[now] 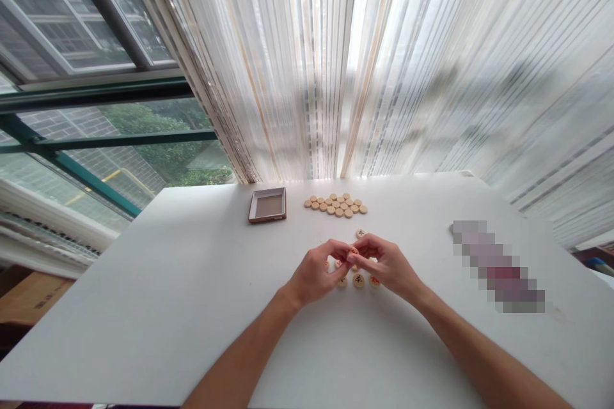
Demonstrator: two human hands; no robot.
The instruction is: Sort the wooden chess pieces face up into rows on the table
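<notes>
Between my two hands is a round wooden Chinese chess piece (354, 252) with a red character on its face. The fingers of my left hand (320, 271) close on its left side, and those of my right hand (386, 265) pinch it from the right. Under and around my fingers lie several more pieces, partly covered. A black-marked piece (358, 280) and a red-marked piece (375, 280) show in the near row. Just beyond my right hand sits another black-marked piece (361, 233). Farther back is a cluster of plain-faced pieces (339, 211).
A shallow open box (267, 206) with a brown rim stands left of the cluster on the white table (192, 307). At the right of the table lies a pixelated, unreadable object (499, 267). A striped sheer curtain (288, 64) hangs along the far edge, beside a window.
</notes>
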